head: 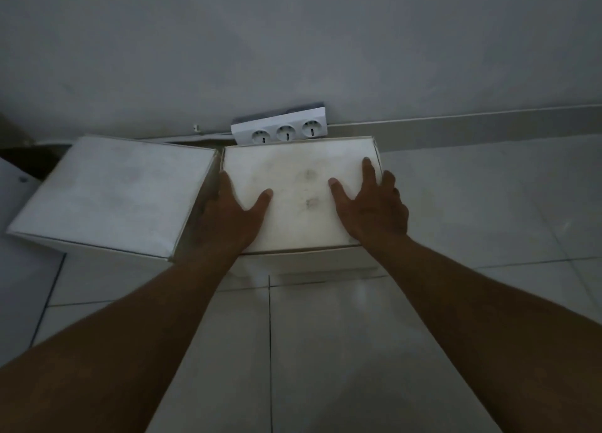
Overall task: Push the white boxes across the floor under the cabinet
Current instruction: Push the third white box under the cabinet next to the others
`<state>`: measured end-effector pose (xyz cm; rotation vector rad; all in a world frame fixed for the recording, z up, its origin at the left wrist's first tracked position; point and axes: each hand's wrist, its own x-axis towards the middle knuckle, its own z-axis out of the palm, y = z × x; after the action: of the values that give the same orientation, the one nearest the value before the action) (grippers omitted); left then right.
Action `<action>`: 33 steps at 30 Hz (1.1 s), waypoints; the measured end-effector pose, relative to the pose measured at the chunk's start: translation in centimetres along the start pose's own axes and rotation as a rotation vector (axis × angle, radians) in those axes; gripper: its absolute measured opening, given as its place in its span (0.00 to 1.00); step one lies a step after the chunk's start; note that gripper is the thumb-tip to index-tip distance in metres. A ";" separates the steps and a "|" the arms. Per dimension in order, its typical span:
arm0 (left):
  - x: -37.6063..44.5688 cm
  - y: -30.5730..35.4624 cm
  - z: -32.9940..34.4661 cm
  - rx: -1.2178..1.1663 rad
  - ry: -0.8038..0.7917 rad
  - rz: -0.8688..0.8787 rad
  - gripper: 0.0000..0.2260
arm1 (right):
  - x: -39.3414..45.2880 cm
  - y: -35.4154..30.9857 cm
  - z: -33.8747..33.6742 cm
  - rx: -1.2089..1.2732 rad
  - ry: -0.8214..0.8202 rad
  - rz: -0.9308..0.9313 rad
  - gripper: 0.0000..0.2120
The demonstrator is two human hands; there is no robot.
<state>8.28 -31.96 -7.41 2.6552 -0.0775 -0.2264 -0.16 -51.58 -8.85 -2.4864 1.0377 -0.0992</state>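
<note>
A white power strip (279,127) with three round sockets is seen at the far centre, set against the base of a pale grey wall (293,41). A thin white cable (211,135) is led leftward from it along the wall foot. The floor (472,204) is laid with glossy pale tiles divided by dark grout lines. A grey skirting band (488,124) is run along the far right.

- A power strip (279,129) and the wall (293,41) block the right box (299,185) ahead.
- The left box (114,198) crowds its left side.
- Bare floor (472,204) lies open rightward.
</note>
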 end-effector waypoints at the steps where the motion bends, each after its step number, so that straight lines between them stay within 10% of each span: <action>1: 0.0 0.0 0.1 0.003 0.009 0.005 0.42 | 0.0 -0.1 -0.1 -0.008 0.007 -0.006 0.39; 33: -7.7 2.7 -16.9 -0.003 0.308 0.093 0.43 | -6.9 -9.1 -14.2 0.083 0.232 -0.185 0.35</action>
<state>3.60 -25.98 9.76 2.6425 -0.0999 0.2125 -2.36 -46.46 8.50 -2.5325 0.8678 -0.4874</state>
